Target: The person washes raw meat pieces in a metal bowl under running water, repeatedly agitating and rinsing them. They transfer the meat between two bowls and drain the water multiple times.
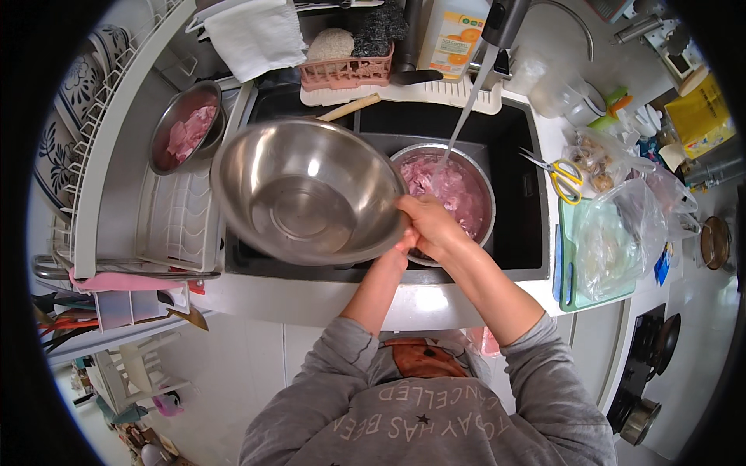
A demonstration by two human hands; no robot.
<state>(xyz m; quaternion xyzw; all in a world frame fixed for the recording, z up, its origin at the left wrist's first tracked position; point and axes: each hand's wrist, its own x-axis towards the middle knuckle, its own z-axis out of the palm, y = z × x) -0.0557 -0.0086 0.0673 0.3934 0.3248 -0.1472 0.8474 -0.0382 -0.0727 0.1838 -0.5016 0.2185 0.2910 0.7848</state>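
Note:
Both my hands hold a large stainless steel bowl by its right rim. The bowl (303, 204) is empty and tilted over the left side of the black sink (507, 265). My right hand (431, 224) grips the rim from above, thumb on the edge; my left hand (406, 242) is at the lower rim, its fingers partly hidden. To the right, a round metal pot (491, 204) in the sink holds raw meat (443, 186) in pinkish water. A stream of water (466, 110) runs into it from the faucet (506, 23).
Left of the sink, a metal bowl (217, 96) with raw meat stands by a dish rack (175, 215). Yellow-handled scissors (565, 180), a green cutting board (574, 300) and plastic bags (618, 233) lie on the right counter. A wooden handle (349, 108) sticks out behind the large bowl.

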